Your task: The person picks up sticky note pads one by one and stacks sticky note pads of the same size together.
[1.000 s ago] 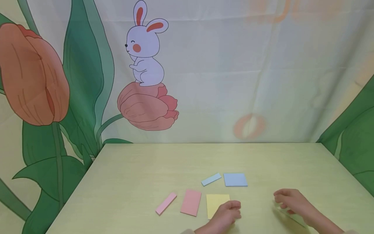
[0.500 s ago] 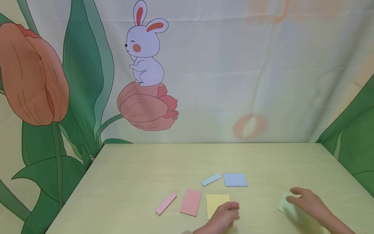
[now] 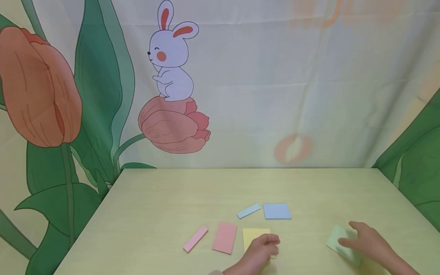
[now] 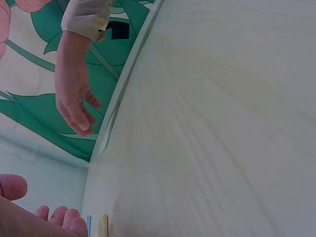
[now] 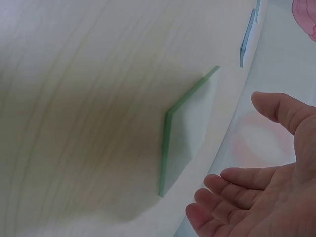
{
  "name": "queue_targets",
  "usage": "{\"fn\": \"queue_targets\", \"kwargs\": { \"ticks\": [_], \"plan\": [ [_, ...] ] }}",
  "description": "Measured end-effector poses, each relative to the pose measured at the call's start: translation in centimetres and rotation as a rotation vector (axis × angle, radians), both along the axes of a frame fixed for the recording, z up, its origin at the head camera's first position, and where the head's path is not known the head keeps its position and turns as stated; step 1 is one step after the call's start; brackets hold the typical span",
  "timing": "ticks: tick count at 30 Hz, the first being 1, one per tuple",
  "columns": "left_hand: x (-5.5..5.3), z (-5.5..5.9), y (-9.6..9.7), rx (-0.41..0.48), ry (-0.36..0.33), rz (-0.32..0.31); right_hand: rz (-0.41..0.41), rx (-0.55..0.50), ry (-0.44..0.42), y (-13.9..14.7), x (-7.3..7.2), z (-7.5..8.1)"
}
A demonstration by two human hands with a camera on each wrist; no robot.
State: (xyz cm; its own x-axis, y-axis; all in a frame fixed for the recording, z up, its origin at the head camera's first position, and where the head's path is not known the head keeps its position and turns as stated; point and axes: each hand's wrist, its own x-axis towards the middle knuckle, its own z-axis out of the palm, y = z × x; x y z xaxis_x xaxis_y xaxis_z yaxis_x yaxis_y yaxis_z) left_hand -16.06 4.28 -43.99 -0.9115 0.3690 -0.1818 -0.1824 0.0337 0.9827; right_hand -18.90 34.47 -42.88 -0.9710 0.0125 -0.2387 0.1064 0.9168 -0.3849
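Note:
A pale green sticky-note pad (image 3: 332, 240) lies at an angle on the right of the table. Over it hovers my right hand (image 3: 369, 242), fingers and thumb spread and holding nothing. The right wrist view shows the same green pad (image 5: 190, 133) flat on the table, apart from the fingers (image 5: 242, 177). My left hand (image 3: 258, 250) hangs above the yellow sticky-note pad (image 3: 252, 236), hiding much of it. Its fingers are loosely bent with nothing in them. In the left wrist view the left fingertips (image 4: 64, 217) show at the bottom left.
Left of the yellow pad lie a pink pad (image 3: 224, 238) and a narrow pink strip pad (image 3: 195, 239). Farther back are a blue pad (image 3: 277, 211) and a narrow light-blue strip pad (image 3: 248, 211). A printed cloth (image 3: 247, 95) hangs behind the table (image 3: 154, 198).
My right hand has let go of the green pad and moved to the right, leaving it flat on the table. The left hand has shifted slightly to the left.

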Motion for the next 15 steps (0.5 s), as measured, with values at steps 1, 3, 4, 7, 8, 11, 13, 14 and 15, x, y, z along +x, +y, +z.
{"fn": "queue_targets", "kwargs": {
  "ticks": [1, 3, 4, 7, 8, 11, 13, 14, 15],
  "plan": [
    [0.0, 0.0, -0.1, 0.006, 0.004, 0.003, 0.003, 0.009, -0.005, 0.0, 0.0, 0.0],
    [-0.2, 0.0, -0.3, 0.019, 0.011, 0.006, 0.007, 0.031, -0.023, -0.1, 0.0, 0.0],
    [-0.2, 0.1, -0.4, 0.025, 0.014, 0.007, 0.013, 0.047, -0.03, -0.1, 0.0, 0.0],
    [-0.5, 0.2, -0.8, 0.034, 0.006, 0.013, 0.033, 0.1, -0.039, 0.0, 0.1, -0.2],
    [-0.6, 0.2, -1.0, 0.03, 0.003, 0.014, 0.039, 0.115, -0.043, 0.0, 0.1, -0.3],
    [-1.0, 0.3, -1.4, 0.016, -0.006, 0.026, 0.034, 0.15, -0.071, 0.2, 0.0, -0.6],
    [-1.2, 0.3, -1.7, 0.009, -0.006, 0.039, 0.018, 0.161, -0.108, 0.4, -0.2, -0.9],
    [-1.3, 0.3, -1.9, 0.003, -0.002, 0.042, 0.006, 0.165, -0.129, 0.4, -0.4, -1.0],
    [-1.4, 0.3, -2.0, -0.002, 0.003, 0.046, -0.012, 0.172, -0.158, 0.4, -0.5, -1.1]
  ]
}}
